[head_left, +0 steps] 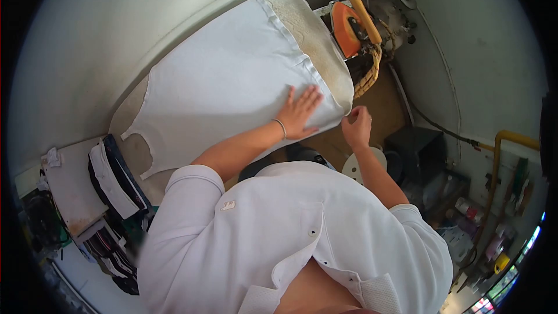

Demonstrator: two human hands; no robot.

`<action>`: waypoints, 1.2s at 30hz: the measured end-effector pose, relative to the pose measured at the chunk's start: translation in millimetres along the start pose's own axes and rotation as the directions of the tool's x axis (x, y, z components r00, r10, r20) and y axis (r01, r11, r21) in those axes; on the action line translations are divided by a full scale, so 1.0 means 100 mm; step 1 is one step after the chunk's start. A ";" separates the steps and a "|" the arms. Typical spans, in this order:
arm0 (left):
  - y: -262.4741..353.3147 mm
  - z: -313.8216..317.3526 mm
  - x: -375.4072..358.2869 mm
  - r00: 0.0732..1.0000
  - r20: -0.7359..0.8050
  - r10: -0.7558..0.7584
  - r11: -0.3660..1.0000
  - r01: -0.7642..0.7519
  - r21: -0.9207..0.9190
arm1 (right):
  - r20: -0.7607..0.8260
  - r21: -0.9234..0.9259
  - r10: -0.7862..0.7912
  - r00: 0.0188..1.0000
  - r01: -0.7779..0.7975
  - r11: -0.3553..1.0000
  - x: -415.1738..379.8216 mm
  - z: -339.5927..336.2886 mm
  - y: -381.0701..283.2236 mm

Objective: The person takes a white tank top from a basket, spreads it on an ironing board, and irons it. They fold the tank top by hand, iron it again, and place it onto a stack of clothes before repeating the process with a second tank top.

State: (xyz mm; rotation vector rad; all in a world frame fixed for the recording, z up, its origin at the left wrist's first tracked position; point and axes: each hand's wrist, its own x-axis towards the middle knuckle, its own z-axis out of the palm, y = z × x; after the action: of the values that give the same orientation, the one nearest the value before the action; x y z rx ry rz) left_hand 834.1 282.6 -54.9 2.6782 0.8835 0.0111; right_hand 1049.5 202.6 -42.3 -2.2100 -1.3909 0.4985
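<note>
Left hand [299, 110] lies flat, fingers spread, pressing the white garment [226, 81] on the ironing board [317, 35]. Right hand [357, 125] pinches the hem at the near corner, just beside; garment runs lengthwise away leftward.

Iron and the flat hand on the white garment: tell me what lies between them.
In the head view, between the iron and left hand lie the white garment's hem and the board's bare padded end.
</note>
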 end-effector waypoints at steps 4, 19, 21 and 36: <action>0.38 0.08 0.10 0.923 0.352 0.154 0.988 -0.154 -0.027 | -0.026 0.313 -0.474 0.880 0.457 0.832 0.38 0.22 -0.87; -0.14 -0.15 -0.90 0.818 -0.149 -0.555 0.827 0.522 -0.209 | 0.433 -0.027 -0.764 0.479 0.854 0.520 0.97 1.18 -1.45; -0.14 -0.10 -1.02 0.822 -0.164 -0.546 0.836 0.520 -0.177 | 0.517 0.144 -0.842 0.156 0.953 0.266 0.86 1.21 -1.45; -0.12 0.04 -1.10 0.818 -0.209 -0.535 0.845 0.523 -0.114 | 0.524 -0.192 -0.746 0.410 0.911 0.366 1.09 1.26 -1.74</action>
State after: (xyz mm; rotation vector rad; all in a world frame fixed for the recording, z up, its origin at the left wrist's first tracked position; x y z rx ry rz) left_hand 738.4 226.9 -52.1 2.3187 1.6561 0.2225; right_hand 899.7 391.6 -51.9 -1.2920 -2.8386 0.1553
